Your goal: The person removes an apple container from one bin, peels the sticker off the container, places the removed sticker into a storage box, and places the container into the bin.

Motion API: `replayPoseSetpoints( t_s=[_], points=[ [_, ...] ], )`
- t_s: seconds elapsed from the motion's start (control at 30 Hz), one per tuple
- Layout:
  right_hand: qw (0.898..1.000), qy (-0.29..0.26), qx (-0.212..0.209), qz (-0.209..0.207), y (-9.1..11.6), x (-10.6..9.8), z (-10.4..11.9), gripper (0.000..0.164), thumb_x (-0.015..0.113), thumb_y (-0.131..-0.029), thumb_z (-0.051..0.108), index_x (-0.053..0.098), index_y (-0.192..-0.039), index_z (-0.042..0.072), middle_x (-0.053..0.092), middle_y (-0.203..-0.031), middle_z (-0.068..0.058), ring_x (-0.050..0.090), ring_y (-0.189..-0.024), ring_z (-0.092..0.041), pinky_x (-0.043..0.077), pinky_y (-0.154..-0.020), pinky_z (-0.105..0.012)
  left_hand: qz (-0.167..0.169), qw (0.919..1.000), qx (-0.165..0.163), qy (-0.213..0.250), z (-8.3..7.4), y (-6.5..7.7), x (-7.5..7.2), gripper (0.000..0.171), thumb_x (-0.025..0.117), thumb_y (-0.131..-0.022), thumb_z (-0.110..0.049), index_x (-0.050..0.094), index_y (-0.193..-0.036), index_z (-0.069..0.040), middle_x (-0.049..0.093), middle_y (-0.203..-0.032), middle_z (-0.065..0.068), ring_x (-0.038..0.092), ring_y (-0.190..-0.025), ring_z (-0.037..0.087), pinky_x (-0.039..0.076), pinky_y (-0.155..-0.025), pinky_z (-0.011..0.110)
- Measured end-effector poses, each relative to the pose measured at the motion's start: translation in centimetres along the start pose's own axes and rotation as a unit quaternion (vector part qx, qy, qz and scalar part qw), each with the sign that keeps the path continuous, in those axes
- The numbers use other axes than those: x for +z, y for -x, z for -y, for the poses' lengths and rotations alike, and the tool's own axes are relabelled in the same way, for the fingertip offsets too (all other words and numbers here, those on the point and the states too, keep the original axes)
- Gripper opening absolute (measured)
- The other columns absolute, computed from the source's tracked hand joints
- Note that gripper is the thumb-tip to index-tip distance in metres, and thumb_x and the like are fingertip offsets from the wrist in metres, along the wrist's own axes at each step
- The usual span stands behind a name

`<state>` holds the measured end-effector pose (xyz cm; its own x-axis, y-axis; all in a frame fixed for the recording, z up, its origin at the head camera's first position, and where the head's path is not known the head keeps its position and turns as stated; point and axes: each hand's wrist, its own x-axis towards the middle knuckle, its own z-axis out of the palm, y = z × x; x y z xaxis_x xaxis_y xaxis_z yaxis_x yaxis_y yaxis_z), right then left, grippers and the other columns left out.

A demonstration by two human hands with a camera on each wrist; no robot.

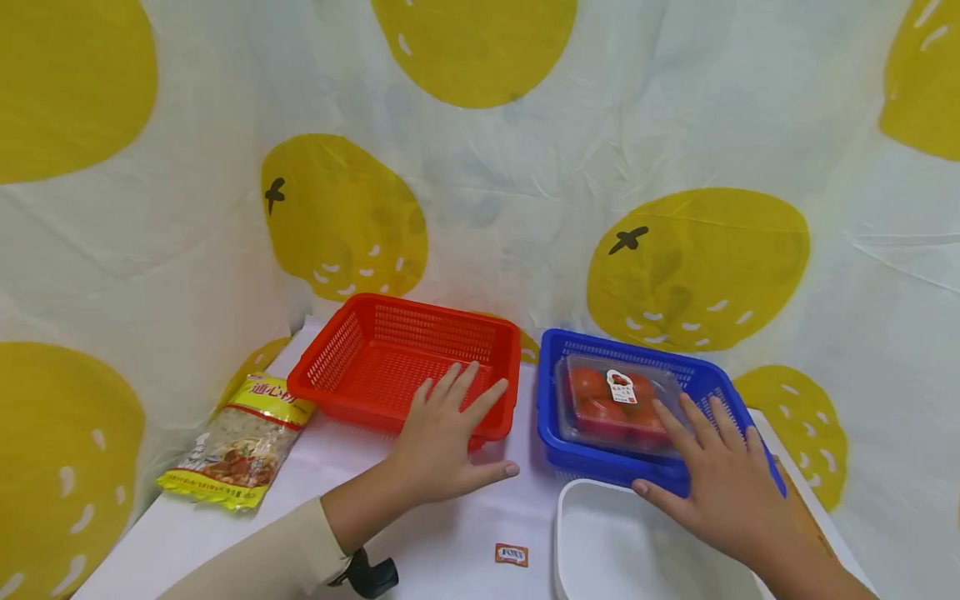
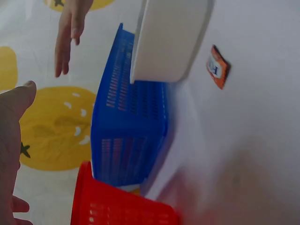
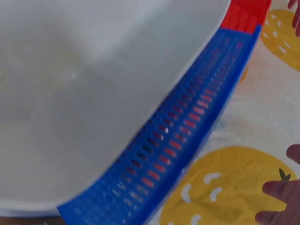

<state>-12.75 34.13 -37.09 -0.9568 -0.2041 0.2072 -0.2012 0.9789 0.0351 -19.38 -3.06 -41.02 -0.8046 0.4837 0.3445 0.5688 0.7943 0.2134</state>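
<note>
My left hand, its fingers spread, hovers at the near right corner of the red basket and holds nothing. That basket has bare mesh walls and floor. On the other side, my right hand spreads its fingers above the near right part of the blue basket. A clear plastic box of tomatoes with a white label sits inside the blue basket. Below the right hand stands a white bin, whose near part runs out of the head view.
A yellow bag of pasta leans by the red basket's left side. Between the left wrist and the white bin lies a small orange packet on the white table. A lemon-print curtain hangs behind everything.
</note>
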Motion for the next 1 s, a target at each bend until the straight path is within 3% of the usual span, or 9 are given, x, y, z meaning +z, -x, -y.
replayPoseSetpoints(
  t_s=[0.2, 0.43, 0.67, 0.83, 1.0],
  points=[
    [0.997, 0.008, -0.064, -0.046, -1.5, -1.1, -1.8, 0.109, 0.073, -0.085, 0.075, 0.035, -0.168, 0.017, 0.039, -0.164, -0.029, 0.029, -0.149, -0.059, 0.024, -0.113, -0.083, -0.007, 0.9996, 0.017, 0.019, -1.6, -2.0, 0.8, 0.104, 0.052, -0.085, -0.091, 0.023, -0.171, -0.04, 0.024, -0.176, 0.01, 0.023, -0.161, 0.037, 0.03, -0.121, 0.07],
    [0.999, -0.006, -0.05, -0.001, -3.5, -1.3, -4.0, 0.107, 0.073, -0.087, 0.072, 0.032, -0.169, 0.018, 0.037, -0.164, -0.03, 0.031, -0.147, -0.06, 0.029, -0.111, -0.083, -0.007, 0.9963, 0.021, 0.083, -4.0, -4.5, 2.0, 0.097, 0.057, -0.091, -0.083, 0.026, -0.171, -0.037, 0.023, -0.177, 0.011, 0.021, -0.162, 0.036, 0.038, -0.118, 0.066],
    [0.996, -0.057, -0.051, 0.046, -6.0, -0.4, -7.6, 0.101, 0.075, -0.092, 0.06, 0.031, -0.168, 0.011, 0.035, -0.163, -0.034, 0.037, -0.143, -0.061, 0.037, -0.105, -0.082, 0.031, 0.9874, -0.006, 0.155, -6.4, -6.0, 3.5, 0.089, 0.058, -0.096, -0.074, 0.026, -0.171, -0.039, 0.018, -0.178, 0.007, 0.02, -0.163, 0.034, 0.048, -0.111, 0.063],
    [0.989, -0.117, -0.06, 0.069, -7.8, 0.0, -9.8, 0.096, 0.076, -0.095, 0.05, 0.031, -0.167, 0.006, 0.037, -0.162, -0.036, 0.037, -0.143, -0.062, 0.034, -0.107, -0.083, 0.056, 0.978, -0.049, 0.195, -7.3, -6.5, 4.7, 0.086, 0.062, -0.097, -0.069, 0.028, -0.17, -0.04, 0.016, -0.179, 0.003, 0.023, -0.162, 0.034, 0.051, -0.107, 0.062],
    [0.982, -0.153, -0.068, 0.087, -8.8, 0.4, -11.9, 0.092, 0.078, -0.095, 0.043, 0.035, -0.163, -0.001, 0.041, -0.158, -0.037, 0.039, -0.141, -0.063, 0.034, -0.108, -0.082, 0.053, 0.9716, -0.086, 0.214, -8.2, -6.5, 5.9, 0.08, 0.064, -0.098, -0.062, 0.033, -0.168, -0.038, 0.016, -0.179, 0.002, 0.026, -0.161, 0.033, 0.052, -0.107, 0.06]
  ],
)
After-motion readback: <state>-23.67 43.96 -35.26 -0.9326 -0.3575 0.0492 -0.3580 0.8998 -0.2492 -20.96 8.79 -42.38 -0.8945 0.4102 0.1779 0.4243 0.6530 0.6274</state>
